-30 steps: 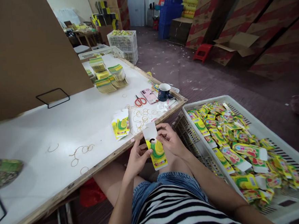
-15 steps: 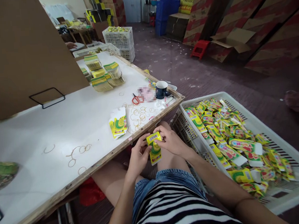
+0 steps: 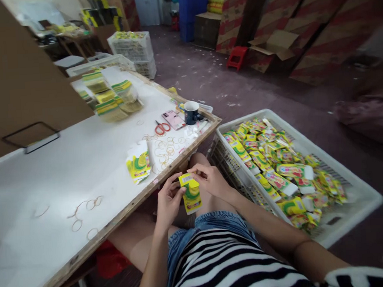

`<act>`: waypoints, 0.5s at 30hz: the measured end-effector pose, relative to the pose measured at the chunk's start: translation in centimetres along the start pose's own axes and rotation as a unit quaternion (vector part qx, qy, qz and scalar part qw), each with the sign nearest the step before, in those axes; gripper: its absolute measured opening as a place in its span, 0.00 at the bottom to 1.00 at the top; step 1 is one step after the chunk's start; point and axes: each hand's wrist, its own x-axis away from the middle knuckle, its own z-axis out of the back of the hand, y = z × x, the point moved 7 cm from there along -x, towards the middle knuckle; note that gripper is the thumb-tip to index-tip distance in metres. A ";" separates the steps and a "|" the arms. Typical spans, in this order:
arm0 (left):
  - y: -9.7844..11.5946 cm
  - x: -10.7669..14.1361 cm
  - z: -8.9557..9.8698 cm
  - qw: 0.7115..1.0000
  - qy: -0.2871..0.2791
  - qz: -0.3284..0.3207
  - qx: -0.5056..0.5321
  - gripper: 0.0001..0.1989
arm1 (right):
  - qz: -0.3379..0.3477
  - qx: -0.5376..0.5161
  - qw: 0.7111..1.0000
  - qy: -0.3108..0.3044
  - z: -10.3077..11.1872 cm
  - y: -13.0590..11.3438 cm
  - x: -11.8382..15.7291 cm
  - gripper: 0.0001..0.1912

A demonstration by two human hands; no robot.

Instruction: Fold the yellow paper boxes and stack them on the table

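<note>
Over my lap, beside the table's wooden edge, a small yellow and green carton (image 3: 192, 199) is held between both hands, its barcode end up. My left hand (image 3: 169, 199) pinches its left side with the thumb on the front. At its upper right corner, my right hand (image 3: 211, 180) has thumb and fingers closed on the top edge. A small pile of similar flat cartons (image 3: 138, 164) lies on the white table (image 3: 92, 176) to the left of my hands. On my right stands a pale plastic crate (image 3: 357, 219) with many yellow, green and red cartons (image 3: 271, 164).
Loose rubber bands (image 3: 166, 153), red-handled scissors (image 3: 162, 127), a pink phone (image 3: 173, 119) and a dark mug (image 3: 191, 113) occupy the table's right end. Bundled carton stacks (image 3: 111, 99) sit farther back. A large cardboard sheet (image 3: 19, 81) rises at left; a red stool (image 3: 237, 58) stands beyond.
The view has swung right, so the table and crate appear farther left. Both hands keep the carton, whose front now faces me more squarely. A person's hand at the far left has left view.
</note>
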 end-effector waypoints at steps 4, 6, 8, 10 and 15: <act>0.0 -1.5 -2.7 1.000 -0.016 -0.006 -0.012 0.24 | -0.031 -0.105 0.991 0.079 2.0 1.3 1.7 0.13; -0.4 -2.4 -5.2 0.999 -0.047 -0.010 -0.019 0.24 | -0.055 -0.148 0.983 0.098 3.1 2.7 2.8 0.14; -1.1 -3.1 -8.0 0.994 -0.103 -0.008 -0.029 0.26 | -0.093 -0.116 0.977 0.149 5.9 4.9 4.7 0.14; -1.7 -3.5 -9.9 0.988 -0.151 -0.009 -0.043 0.29 | -0.164 -0.017 0.957 0.239 11.0 7.3 8.1 0.12; -2.9 -4.9 -9.1 0.986 -0.139 -0.021 -0.087 0.29 | -0.331 0.162 0.813 0.451 26.5 11.6 20.6 0.16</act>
